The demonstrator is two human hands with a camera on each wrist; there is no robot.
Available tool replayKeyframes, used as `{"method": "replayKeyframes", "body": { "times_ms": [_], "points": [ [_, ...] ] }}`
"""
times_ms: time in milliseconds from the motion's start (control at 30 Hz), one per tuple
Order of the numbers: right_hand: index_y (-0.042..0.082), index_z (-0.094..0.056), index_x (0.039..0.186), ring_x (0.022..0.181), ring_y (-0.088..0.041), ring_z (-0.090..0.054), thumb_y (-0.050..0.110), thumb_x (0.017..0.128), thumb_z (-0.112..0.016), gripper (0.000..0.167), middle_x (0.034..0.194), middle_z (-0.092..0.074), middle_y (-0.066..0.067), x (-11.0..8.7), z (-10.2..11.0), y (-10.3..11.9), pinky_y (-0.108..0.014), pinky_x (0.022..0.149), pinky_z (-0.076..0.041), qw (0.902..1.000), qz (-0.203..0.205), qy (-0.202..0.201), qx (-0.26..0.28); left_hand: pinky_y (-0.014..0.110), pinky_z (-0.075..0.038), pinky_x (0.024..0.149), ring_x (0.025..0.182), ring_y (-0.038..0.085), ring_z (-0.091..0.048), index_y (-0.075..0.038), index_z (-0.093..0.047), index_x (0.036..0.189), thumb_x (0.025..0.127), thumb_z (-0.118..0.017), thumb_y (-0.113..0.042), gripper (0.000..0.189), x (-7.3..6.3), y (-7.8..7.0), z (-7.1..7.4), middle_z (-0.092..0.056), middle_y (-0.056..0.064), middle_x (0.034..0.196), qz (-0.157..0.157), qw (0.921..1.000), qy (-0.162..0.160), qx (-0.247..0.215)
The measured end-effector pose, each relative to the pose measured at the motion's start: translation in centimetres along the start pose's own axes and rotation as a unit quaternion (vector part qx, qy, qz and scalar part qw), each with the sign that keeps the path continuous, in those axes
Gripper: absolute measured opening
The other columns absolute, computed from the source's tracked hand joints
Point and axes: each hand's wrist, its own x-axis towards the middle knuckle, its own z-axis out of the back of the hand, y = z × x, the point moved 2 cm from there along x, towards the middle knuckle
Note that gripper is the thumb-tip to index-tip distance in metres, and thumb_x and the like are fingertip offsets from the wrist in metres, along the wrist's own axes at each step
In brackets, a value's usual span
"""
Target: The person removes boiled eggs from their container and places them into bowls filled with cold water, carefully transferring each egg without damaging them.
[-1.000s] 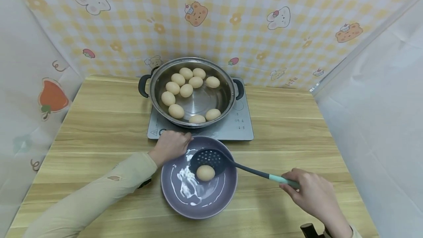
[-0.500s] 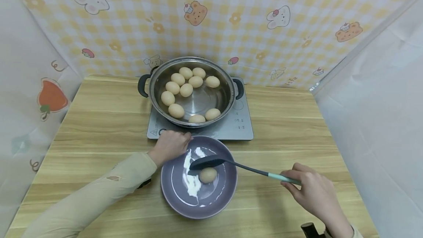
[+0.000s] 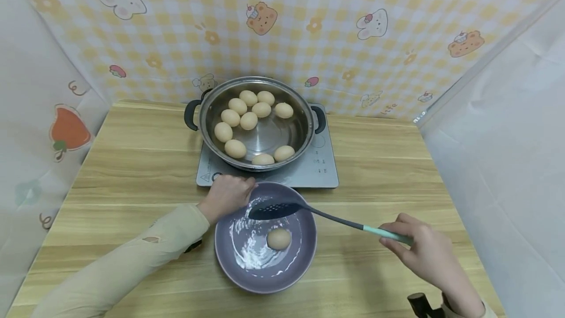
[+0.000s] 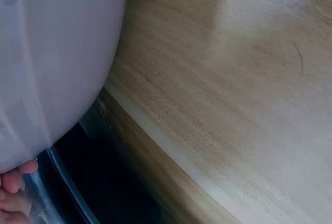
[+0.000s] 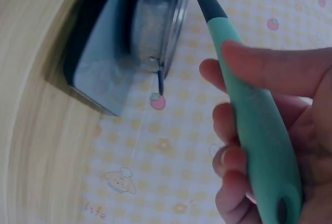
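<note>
My right hand grips the mint-green handle of a dark slotted ladle. In the right wrist view the thumb and fingers wrap that handle. The ladle's perforated head is tilted over the far half of a purple bowl and carries no egg. One brown egg lies in the bowl, nearer me than the ladle head. My left hand holds the bowl's far left rim, its fingertips showing against the underside in the left wrist view. A steel pot with several brown eggs stands behind the bowl.
Under the pot is a grey induction cooker, close behind the bowl. The pot's black handles stick out at both sides. A yellow checked cloth hangs along the back of the wooden table; white sheets hang at both sides.
The ladle head has tipped and the egg has rolled off it into the bowl. The ladle has shifted up and away from the egg, its handle moving right. The left hand stays put.
</note>
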Motion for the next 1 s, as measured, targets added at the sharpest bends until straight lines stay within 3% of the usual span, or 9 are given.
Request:
{"method": "replayKeyframes", "body": {
  "times_ms": [133, 233, 433, 700, 900, 1000],
  "points": [
    [0.016, -0.068, 0.083, 0.051, 0.002, -0.035, 0.002, 0.071, -0.073, 0.019, 0.063, -0.039, 0.016, 0.9, 0.7, -0.5, -0.020, 0.044, -0.031, 0.9954, 0.011, 0.032, 0.089, 0.027, -0.027, 0.031, 0.034, 0.011, -0.032, -0.012, -0.055, 0.064, 0.073, -0.066, -0.023, 0.019, 0.0, 0.0, 0.2, -0.040, -0.004, 0.042, 0.007, 0.9996, 0.025, -0.009],
    [0.013, -0.066, 0.086, 0.050, 0.000, -0.037, 0.002, 0.076, -0.068, 0.015, 0.063, -0.044, 0.014, 1.7, 1.4, -0.7, -0.021, 0.045, -0.033, 0.9916, 0.004, 0.051, 0.119, 0.027, -0.027, 0.031, 0.035, 0.010, -0.031, -0.013, -0.048, 0.056, 0.068, -0.065, -0.020, 0.022, 0.1, 0.0, 0.4, -0.037, -0.005, 0.042, 0.019, 0.9989, 0.039, -0.018],
    [0.011, -0.062, 0.086, 0.047, -0.001, -0.034, 0.008, 0.086, -0.060, 0.004, 0.058, -0.040, 0.010, 4.1, 2.3, -0.7, -0.022, 0.043, -0.032, 0.9911, -0.006, 0.078, 0.108, 0.025, -0.022, 0.030, 0.034, 0.008, -0.026, -0.013, -0.046, 0.060, 0.082, -0.059, -0.026, 0.029, 0.1, -0.1, 0.2, -0.027, -0.007, 0.041, 0.011, 0.9998, 0.011, -0.010],
    [0.007, -0.053, 0.091, 0.053, -0.009, -0.051, 0.018, 0.094, -0.049, 0.012, 0.065, -0.052, 0.000, 8.1, 1.2, -0.8, -0.026, 0.048, -0.043, 0.9778, -0.048, 0.153, 0.135, 0.028, -0.025, 0.030, 0.033, 0.013, -0.032, -0.011, -0.052, 0.065, 0.083, -0.059, -0.027, 0.025, -0.1, -0.1, 0.1, -0.034, -0.004, 0.040, -0.001, 1.0000, -0.008, 0.003],
    [0.004, -0.049, 0.097, 0.046, -0.011, -0.034, 0.016, 0.094, -0.047, 0.013, 0.057, -0.037, 0.000, 11.3, -0.4, -0.4, -0.025, 0.043, -0.031, 0.9830, -0.049, 0.144, 0.104, 0.027, -0.024, 0.030, 0.033, 0.012, -0.030, -0.011, -0.051, 0.064, 0.082, -0.060, -0.028, 0.026, -0.1, -0.2, 0.2, -0.031, -0.005, 0.040, -0.001, 0.9999, -0.007, 0.013],
    [0.002, -0.050, 0.099, 0.046, -0.012, -0.032, 0.015, 0.094, -0.047, 0.014, 0.057, -0.035, 0.000, 12.9, -1.2, 0.0, -0.025, 0.043, -0.030, 0.9853, -0.055, 0.133, 0.093, 0.026, -0.024, 0.031, 0.033, 0.012, -0.028, -0.011, -0.051, 0.064, 0.082, -0.061, -0.028, 0.026, -0.1, -0.2, 0.2, -0.030, -0.005, 0.040, 0.000, 0.9999, -0.004, 0.014]
  ]
}}
